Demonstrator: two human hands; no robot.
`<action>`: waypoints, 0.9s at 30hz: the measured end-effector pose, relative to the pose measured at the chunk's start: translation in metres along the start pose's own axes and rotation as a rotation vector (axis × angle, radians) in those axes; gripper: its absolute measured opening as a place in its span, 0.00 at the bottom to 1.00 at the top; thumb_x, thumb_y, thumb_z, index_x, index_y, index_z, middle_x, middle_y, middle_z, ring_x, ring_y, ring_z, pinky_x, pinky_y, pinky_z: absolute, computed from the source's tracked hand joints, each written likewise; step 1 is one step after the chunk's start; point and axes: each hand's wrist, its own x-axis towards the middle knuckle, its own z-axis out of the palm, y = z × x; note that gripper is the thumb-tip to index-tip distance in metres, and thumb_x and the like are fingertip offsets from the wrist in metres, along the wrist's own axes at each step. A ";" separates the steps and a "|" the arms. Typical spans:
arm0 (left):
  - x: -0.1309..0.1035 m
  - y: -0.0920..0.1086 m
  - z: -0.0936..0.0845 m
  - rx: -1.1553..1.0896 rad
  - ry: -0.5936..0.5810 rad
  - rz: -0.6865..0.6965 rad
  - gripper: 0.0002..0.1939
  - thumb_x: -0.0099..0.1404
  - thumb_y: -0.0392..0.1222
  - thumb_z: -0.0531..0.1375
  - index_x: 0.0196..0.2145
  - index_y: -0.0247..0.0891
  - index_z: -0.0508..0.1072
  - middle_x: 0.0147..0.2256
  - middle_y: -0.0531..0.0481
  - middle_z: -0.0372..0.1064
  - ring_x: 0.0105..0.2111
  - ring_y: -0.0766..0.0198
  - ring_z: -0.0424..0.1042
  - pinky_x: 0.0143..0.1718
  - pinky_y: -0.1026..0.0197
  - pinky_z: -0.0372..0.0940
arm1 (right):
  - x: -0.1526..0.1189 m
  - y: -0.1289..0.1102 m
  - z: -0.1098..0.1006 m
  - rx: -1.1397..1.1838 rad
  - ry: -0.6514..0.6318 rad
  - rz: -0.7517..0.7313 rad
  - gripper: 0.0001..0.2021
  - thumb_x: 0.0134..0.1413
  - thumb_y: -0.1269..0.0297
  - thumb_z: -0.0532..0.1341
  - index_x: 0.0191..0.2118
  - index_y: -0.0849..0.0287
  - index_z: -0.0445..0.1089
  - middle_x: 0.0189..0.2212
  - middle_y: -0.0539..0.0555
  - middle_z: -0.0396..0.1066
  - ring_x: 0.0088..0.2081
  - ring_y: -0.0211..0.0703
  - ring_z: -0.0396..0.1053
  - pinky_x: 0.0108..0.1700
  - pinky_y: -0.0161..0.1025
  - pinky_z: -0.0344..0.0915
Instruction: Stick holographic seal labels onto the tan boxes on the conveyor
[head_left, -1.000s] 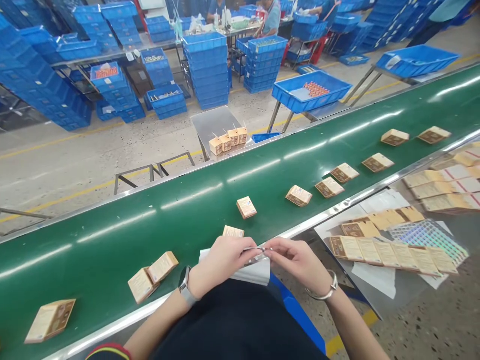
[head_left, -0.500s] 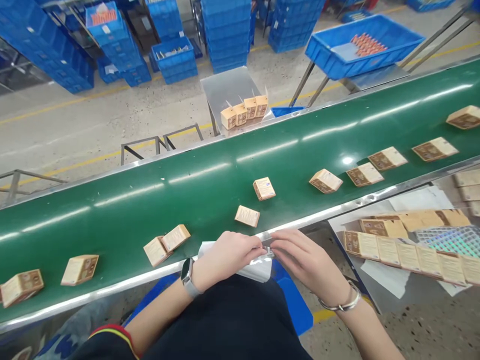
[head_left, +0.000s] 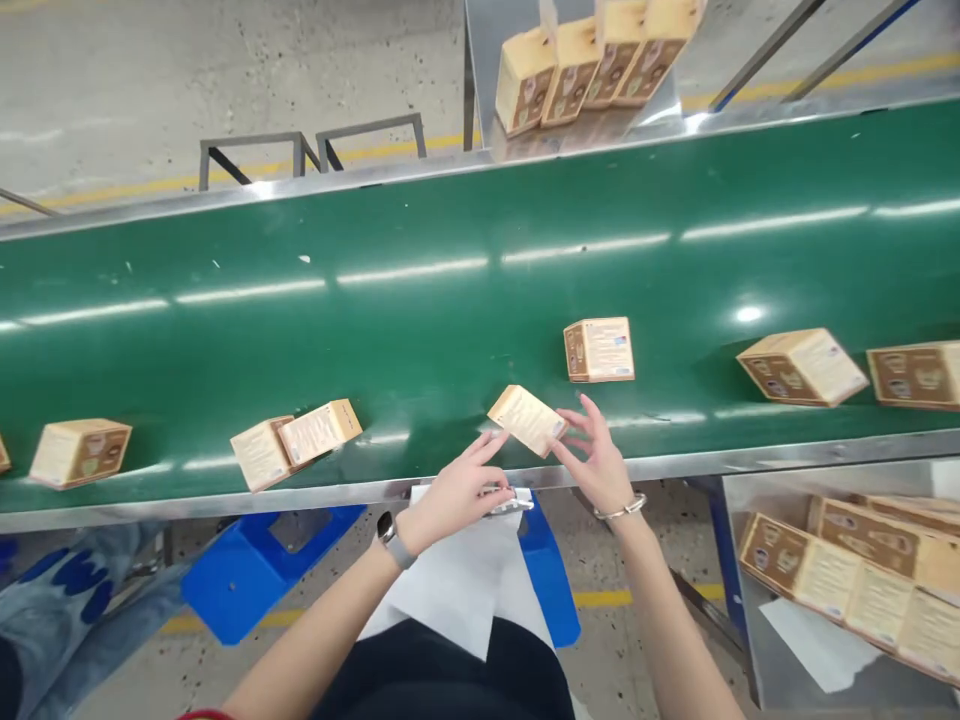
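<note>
A small cream and brown box (head_left: 527, 420) lies tilted on the green conveyor belt (head_left: 420, 340) near its front edge. My right hand (head_left: 596, 462) touches the box's right end with thumb and fingers. At the box's lower left is my left hand (head_left: 466, 488), its index finger near the box's corner; the other fingers are bent over a small clear item (head_left: 514, 503) at the belt's edge, too small to make out. White paper (head_left: 450, 575) hangs below that hand. Another box (head_left: 600, 350) sits just beyond my right hand.
More boxes lie on the belt, a pair (head_left: 296, 440) at left and a single one (head_left: 802, 367) at right. Four-sided boxes stand on a metal table (head_left: 484, 60) behind. Rows of boxes (head_left: 832, 578) lie on a side table at lower right. A person's patterned leg shows at lower left.
My view has moved closer and lower over the belt. My hands have parted; the right one has reached forward onto a box, while the left stays by the paper.
</note>
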 end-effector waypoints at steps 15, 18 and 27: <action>0.000 -0.030 0.023 0.479 -0.028 0.374 0.14 0.71 0.44 0.56 0.31 0.36 0.77 0.67 0.49 0.51 0.69 0.48 0.45 0.68 0.40 0.50 | -0.019 -0.015 0.064 0.455 0.440 0.184 0.15 0.47 0.51 0.68 0.31 0.59 0.71 0.46 0.60 0.76 0.48 0.51 0.73 0.49 0.50 0.70; 0.000 -0.032 0.023 0.465 -0.029 0.357 0.16 0.72 0.46 0.54 0.31 0.36 0.77 0.68 0.51 0.50 0.69 0.51 0.44 0.68 0.42 0.51 | -0.014 -0.016 0.078 0.468 0.520 0.202 0.16 0.47 0.50 0.67 0.30 0.59 0.71 0.44 0.60 0.76 0.44 0.49 0.74 0.44 0.46 0.72; 0.002 -0.037 0.020 0.426 -0.044 0.379 0.12 0.70 0.45 0.57 0.36 0.39 0.77 0.67 0.55 0.53 0.69 0.53 0.44 0.68 0.42 0.50 | -0.009 -0.013 0.091 0.373 0.625 0.136 0.15 0.49 0.51 0.65 0.31 0.59 0.69 0.44 0.60 0.74 0.42 0.47 0.73 0.42 0.44 0.72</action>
